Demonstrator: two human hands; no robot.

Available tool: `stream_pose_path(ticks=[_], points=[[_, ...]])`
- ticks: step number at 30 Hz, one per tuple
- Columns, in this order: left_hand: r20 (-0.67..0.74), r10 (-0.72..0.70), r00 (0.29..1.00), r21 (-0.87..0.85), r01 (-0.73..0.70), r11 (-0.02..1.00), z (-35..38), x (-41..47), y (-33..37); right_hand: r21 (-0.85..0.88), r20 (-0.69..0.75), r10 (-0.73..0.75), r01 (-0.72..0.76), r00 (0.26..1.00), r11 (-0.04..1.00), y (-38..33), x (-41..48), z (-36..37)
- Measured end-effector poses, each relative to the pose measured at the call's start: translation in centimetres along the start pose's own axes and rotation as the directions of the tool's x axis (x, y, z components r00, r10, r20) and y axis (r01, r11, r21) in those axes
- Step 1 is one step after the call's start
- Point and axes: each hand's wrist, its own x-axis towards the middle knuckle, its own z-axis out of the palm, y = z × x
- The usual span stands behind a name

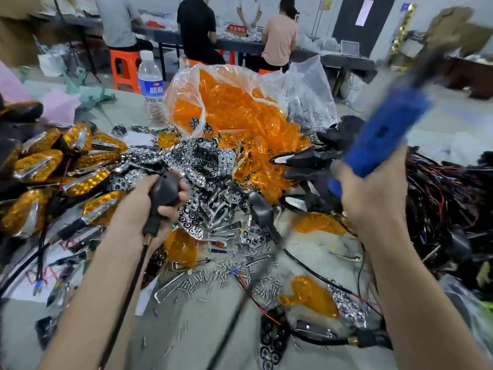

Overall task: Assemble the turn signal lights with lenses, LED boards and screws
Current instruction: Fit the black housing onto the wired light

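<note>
I had the left hand [144, 194], fingers wrapped round the smooth black teardrop housing [165, 188], over mid-counter [186, 332]. Right hand [373, 198] fingers clenched the blurred blue screwdriver [384, 134]. Slim metal screws [213, 276] lay scattered near the front edge.

Bare table [186, 329] shows only at the lower centre of the frame, and black cables [128, 295] cross it. Loose screws [213, 279] litter the strip above. Finished lights [40, 166] wall off the left and a wire tangle [448, 209] the right. The bag of orange lenses [226, 108] blocks the centre behind heaped chrome reflectors [202, 166].
</note>
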Motion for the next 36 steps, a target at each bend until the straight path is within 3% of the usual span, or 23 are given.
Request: stream_pose_path(ticks=[3, 5, 10, 13, 15, 17, 22, 27, 33, 36], points=[[-0.057, 0.010, 0.998, 0.211, 0.002, 0.978, 2.0, -0.4, -2.1, 0.532, -0.028, 0.103, -0.072, 0.994, 0.844, -0.9, 0.1, 0.8], [-0.104, 0.061, 0.993, 0.385, -0.017, 0.923, 2.8, -0.9, -3.2, 0.713, 0.034, 0.201, -0.165, 0.979, 0.681, -0.8, -0.7, 1.8], [-0.164, 0.207, 0.965, 0.626, -0.061, 0.778, 3.4, -1.3, -4.6, 0.866, 0.244, 0.341, -0.362, 0.908, 0.345, 0.8, -3.9, 3.7], [-0.179, 0.283, 0.942, 0.733, -0.065, 0.677, 3.2, -1.2, -4.8, 0.858, 0.346, 0.438, -0.469, 0.830, 0.209, 2.4, -5.3, 4.7], [-0.163, 0.301, 0.940, 0.726, -0.093, 0.681, 3.3, -1.2, -4.9, 0.848, 0.404, 0.469, -0.514, 0.786, 0.131, 3.1, -5.7, 5.1], [-0.163, 0.294, 0.942, 0.708, -0.095, 0.700, 3.5, -1.0, -5.0, 0.839, 0.419, 0.481, -0.531, 0.770, 0.117, 3.6, -5.8, 5.0], [-0.170, 0.277, 0.946, 0.715, -0.075, 0.695, 3.3, -0.7, -5.3, 0.850, 0.405, 0.417, -0.503, 0.814, 0.156, 4.4, -5.4, 4.3], [-0.161, 0.254, 0.954, 0.707, -0.068, 0.704, 3.3, -0.7, -5.8, 0.861, 0.428, 0.370, -0.497, 0.825, 0.111, 4.6, -5.6, 4.3], [-0.136, 0.261, 0.956, 0.731, -0.081, 0.678, 3.8, -1.0, -6.4, 0.856, 0.428, 0.354, -0.499, 0.832, 0.136, 4.6, -6.0, 4.7], [-0.119, 0.284, 0.951, 0.748, -0.102, 0.656, 3.8, -1.2, -6.5, 0.855, 0.438, 0.278, -0.492, 0.855, 0.164, 4.4, -6.2, 4.7]])
